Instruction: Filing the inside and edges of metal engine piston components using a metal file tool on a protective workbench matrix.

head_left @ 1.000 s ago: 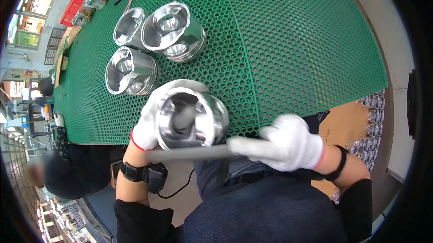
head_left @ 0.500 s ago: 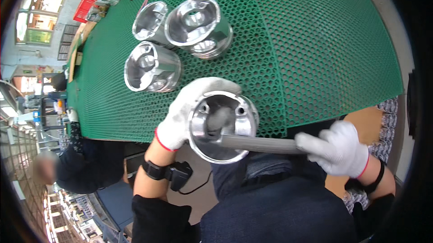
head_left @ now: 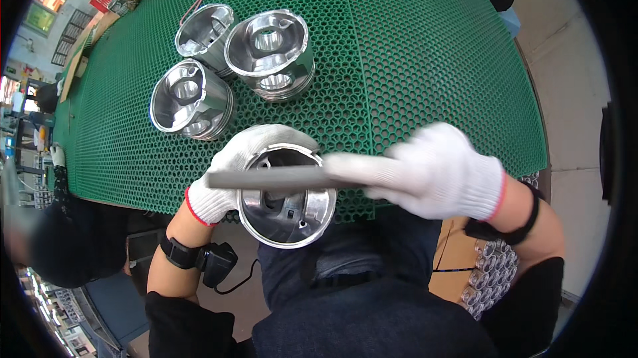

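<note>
1. Head view, and here's the silver, cup-shaped metal part (head_left: 284, 217), at the near edge of the green honeycomb mat (head_left: 442, 92), its open end facing up; whether it touches the mat, I cannot tell.
2. The white-gloved left hand (head_left: 232, 161) is wrapped round its left and far sides, a full, firm hold. The white-gloved right hand (head_left: 435, 172), over the mat's near edge, grips one end of a long, straight grey bar (head_left: 272, 179); that glove is blurred.
3. How will it handle? I'd call the part stiff and fairly weighty, with polished walls likely slick under cloth gloves. The outer wall looks the best hold, fingers spread, clear of the thin rim. The bar seems rigid, and its right end leaves the rest free.
4. Now the looks: bright, mirror-like wall, notched round rim, darker inside with small holes in the floor. The bar crosses above that mouth, dull and smeared by blur; contact with the rim, I can't tell.
5. Towards the mat's far left, three similar shiny metal cups (head_left: 271, 66) stand grouped, mouths up, side holes showing.
</note>
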Available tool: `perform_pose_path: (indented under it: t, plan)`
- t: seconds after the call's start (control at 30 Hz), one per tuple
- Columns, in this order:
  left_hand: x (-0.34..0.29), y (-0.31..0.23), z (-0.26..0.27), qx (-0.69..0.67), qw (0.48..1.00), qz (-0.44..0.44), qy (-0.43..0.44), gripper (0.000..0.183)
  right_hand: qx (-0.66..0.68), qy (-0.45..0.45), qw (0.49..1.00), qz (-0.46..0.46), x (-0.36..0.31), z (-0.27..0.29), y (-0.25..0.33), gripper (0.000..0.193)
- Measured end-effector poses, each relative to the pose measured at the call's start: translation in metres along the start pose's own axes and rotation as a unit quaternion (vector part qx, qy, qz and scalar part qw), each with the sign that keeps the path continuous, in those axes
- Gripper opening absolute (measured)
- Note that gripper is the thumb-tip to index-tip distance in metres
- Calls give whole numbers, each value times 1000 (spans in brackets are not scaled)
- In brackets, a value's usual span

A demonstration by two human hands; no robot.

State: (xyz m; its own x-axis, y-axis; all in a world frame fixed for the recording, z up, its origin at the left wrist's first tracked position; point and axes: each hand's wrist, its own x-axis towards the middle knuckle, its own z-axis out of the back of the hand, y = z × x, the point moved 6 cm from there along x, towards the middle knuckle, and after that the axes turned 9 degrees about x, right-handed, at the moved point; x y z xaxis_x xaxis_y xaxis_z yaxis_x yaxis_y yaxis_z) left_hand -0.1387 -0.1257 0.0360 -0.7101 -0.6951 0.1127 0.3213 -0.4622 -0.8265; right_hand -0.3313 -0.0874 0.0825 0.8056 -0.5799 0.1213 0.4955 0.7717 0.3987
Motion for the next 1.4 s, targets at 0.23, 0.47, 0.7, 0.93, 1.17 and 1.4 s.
perform_pose_path:
  t: [0.23,0.47,0.7,0.93,1.17,1.4]
  plan:
    - [-29,5,3,-86,985,54,-138,55,278,-246,928,-23,-13,-12,-30,57]
    - [-69,-66,14,444,894,33,-51,58,488,-309,775,-256,-85,-46,-70,82]
    - [-74,-106,23,254,955,-154,23,34,491,-388,744,-234,-85,-47,-72,83]
    - [-49,-86,-3,532,809,-250,3,17,500,-463,699,-216,-98,-47,-71,87]
    - [-108,-59,109,667,732,77,-115,24,515,-469,689,-201,-102,-48,-75,74]
    - [-246,63,260,589,618,362,-374,58,532,-455,683,-209,-85,-46,-75,90]
